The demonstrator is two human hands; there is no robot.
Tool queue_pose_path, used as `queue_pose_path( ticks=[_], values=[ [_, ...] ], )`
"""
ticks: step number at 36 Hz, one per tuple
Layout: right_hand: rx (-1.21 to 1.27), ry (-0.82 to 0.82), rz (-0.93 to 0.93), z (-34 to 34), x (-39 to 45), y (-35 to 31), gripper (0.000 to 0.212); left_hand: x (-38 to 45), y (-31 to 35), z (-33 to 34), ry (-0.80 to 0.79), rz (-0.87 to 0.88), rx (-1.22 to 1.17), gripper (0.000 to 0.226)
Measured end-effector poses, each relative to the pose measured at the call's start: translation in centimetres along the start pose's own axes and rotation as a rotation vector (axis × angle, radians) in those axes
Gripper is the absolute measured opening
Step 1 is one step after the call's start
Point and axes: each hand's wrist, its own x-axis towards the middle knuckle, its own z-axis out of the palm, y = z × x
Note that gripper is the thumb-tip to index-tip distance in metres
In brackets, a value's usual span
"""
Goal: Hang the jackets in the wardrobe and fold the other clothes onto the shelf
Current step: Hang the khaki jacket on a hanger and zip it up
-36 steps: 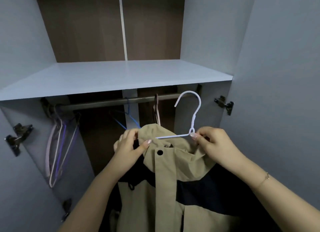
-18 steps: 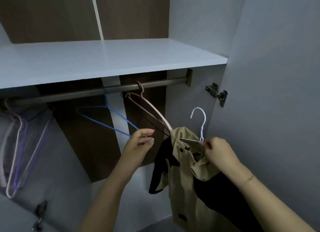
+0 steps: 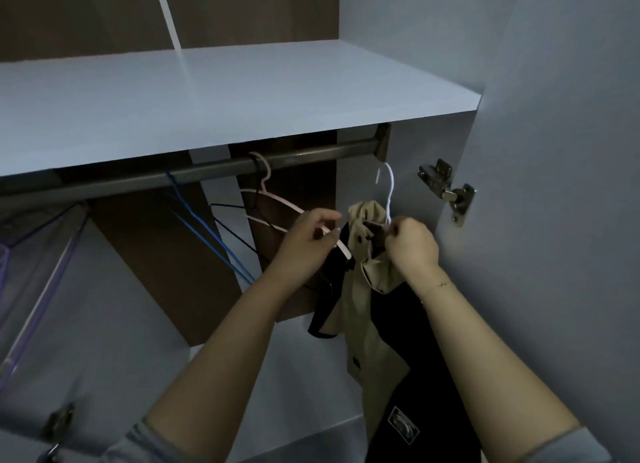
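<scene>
A beige and black jacket (image 3: 372, 331) hangs on a white wire hanger (image 3: 390, 192). My right hand (image 3: 410, 244) grips the hanger's neck and the jacket's collar, and the hook is just below the right end of the dark rail (image 3: 194, 171), not on it. My left hand (image 3: 306, 243) is beside the jacket on the left, its fingers on the arm of a pink hanger (image 3: 273, 206) that hangs from the rail. The pale shelf (image 3: 214, 95) sits above the rail.
Blue (image 3: 204, 227) and black (image 3: 235, 230) wire hangers hang mid-rail, purple and white ones (image 3: 52, 272) at the far left. The open right door with a metal hinge (image 3: 446, 189) stands close to my right hand. A second hinge (image 3: 59, 424) is at lower left.
My right hand has raised the jacket and hanger toward the rail's right end. My left hand let go of the collar and moved onto the pink hanger. The view turned left.
</scene>
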Motion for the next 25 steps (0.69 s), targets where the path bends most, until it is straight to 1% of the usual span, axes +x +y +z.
queue_pose_path(
  ticks=[4,6,8,11,14,17,18,21,25],
  values=[
    [0.063,0.075,-0.056,0.0,3.6,-1.9,0.021,0.9,-0.6,0.4,0.126,0.008,0.006,0.022],
    [0.067,0.119,-0.081,0.2,5.5,-2.9,0.021,0.4,-1.3,0.3,0.159,0.020,0.063,0.023],
    [0.071,0.141,-0.089,0.6,7.4,-3.8,0.021,-0.3,-2.2,0.1,0.172,-0.015,0.057,0.024],
    [0.072,0.133,-0.071,1.6,9.9,-4.5,0.020,-1.1,-3.1,-0.4,0.184,-0.064,0.023,0.027],
    [0.073,0.084,-0.009,3.3,11.4,-3.9,0.021,-1.7,-3.8,-1.0,0.205,-0.092,-0.027,0.029],
    [0.041,0.009,0.027,5.6,10.7,-2.3,0.021,-2.2,-4.3,-2.0,0.227,-0.113,-0.049,0.036],
    [0.037,0.018,0.018,6.4,10.1,-1.7,0.022,-2.3,-4.5,-2.2,0.225,-0.121,-0.046,0.038],
    [0.108,0.125,-0.062,7.8,8.3,0.2,0.023,-2.6,-4.9,-2.3,0.224,-0.142,-0.012,0.044],
    [0.147,0.163,-0.120,8.4,5.6,2.6,0.017,-3.2,-5.2,-1.2,0.198,-0.167,-0.036,0.040]
  ],
)
